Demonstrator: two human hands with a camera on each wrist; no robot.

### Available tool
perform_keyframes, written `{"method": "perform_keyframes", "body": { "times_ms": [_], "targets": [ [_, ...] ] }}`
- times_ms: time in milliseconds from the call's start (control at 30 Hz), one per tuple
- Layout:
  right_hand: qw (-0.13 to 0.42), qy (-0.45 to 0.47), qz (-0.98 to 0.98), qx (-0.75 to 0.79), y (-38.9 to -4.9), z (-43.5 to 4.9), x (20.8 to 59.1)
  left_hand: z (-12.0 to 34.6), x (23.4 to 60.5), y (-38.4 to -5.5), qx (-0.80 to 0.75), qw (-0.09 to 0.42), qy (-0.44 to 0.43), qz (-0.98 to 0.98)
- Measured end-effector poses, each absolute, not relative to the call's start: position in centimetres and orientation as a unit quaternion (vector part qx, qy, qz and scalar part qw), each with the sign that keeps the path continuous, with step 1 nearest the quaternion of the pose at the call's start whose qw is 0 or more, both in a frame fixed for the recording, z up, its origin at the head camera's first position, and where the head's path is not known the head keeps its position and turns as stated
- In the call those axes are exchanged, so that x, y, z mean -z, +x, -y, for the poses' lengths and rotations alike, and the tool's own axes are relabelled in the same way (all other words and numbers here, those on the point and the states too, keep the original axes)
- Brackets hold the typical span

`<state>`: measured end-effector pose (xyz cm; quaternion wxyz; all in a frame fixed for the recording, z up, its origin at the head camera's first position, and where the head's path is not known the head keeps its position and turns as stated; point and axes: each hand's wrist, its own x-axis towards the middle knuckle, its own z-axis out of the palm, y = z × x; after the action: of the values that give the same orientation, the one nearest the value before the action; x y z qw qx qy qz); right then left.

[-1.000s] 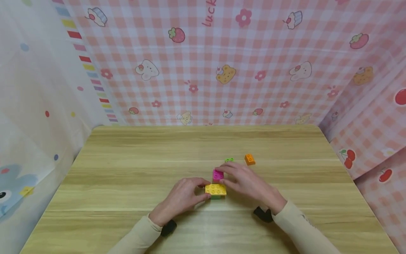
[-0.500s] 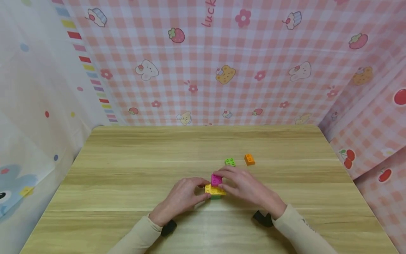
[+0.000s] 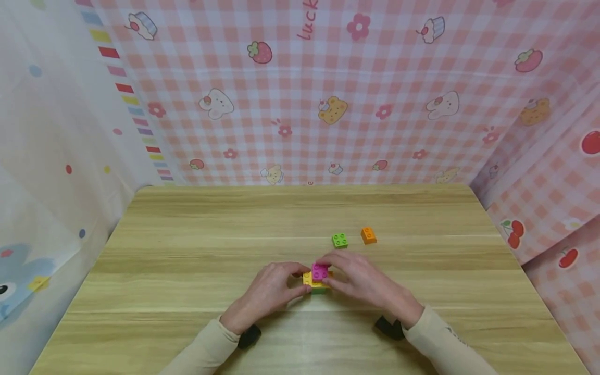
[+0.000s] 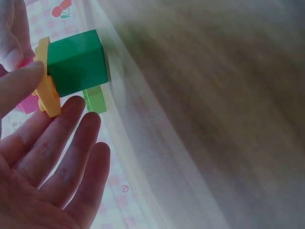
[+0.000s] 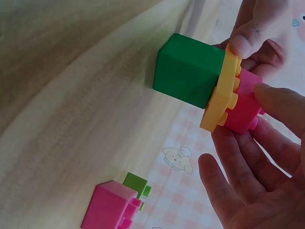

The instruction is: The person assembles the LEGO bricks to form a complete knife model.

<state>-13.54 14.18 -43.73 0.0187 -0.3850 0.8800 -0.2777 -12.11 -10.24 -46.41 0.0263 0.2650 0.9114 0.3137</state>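
On the table, a dark green brick (image 5: 188, 69) carries a yellow studded plate (image 5: 220, 90) wider than itself. My left hand (image 3: 262, 291) pinches the plate's left end between thumb and index finger; its other fingers spread loose in the left wrist view. A pink brick (image 3: 320, 272) sits against the studs on top of the plate. From the right, my right hand (image 3: 367, 281) grips that pink brick with thumb and fingers. Whether its studs are fully pressed together cannot be told.
Behind the hands lie a light green brick (image 3: 339, 240) and, to its right, an orange sloped brick (image 3: 369, 235), which looks pinkish in the right wrist view. The wooden table (image 3: 211, 224) ends at a checked cloth backdrop (image 3: 281, 104).
My right hand has brought the pink brick from behind the yellow plate forward and onto its top. The light green brick has come into full view. My left hand has stayed in place.
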Motion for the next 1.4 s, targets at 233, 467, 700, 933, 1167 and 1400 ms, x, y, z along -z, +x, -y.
{"method": "perform_keyframes", "body": {
  "times_ms": [233,467,700,933,1167,1400],
  "targets": [
    [0.039,-0.370,-0.890,0.263,-13.34,-14.05,43.80,10.28,46.54,-12.23,-0.320,0.030,0.266,-0.909],
    [0.036,-0.385,-0.885,0.260,-13.35,-14.04,43.82,10.26,46.58,-12.25,-0.319,0.028,0.267,-0.909],
    [0.033,-0.395,-0.880,0.261,-13.36,-14.11,43.87,10.24,46.53,-12.26,-0.316,0.028,0.269,-0.910],
    [0.027,-0.408,-0.875,0.258,-13.51,-14.14,43.94,10.33,46.53,-12.18,-0.317,0.023,0.268,-0.910],
    [0.029,-0.412,-0.871,0.265,-13.67,-14.04,44.02,10.33,46.50,-12.16,-0.313,0.018,0.272,-0.910],
    [0.033,-0.404,-0.873,0.272,-13.64,-13.87,44.09,10.22,46.49,-12.03,-0.323,0.022,0.266,-0.908]
  ]
}}
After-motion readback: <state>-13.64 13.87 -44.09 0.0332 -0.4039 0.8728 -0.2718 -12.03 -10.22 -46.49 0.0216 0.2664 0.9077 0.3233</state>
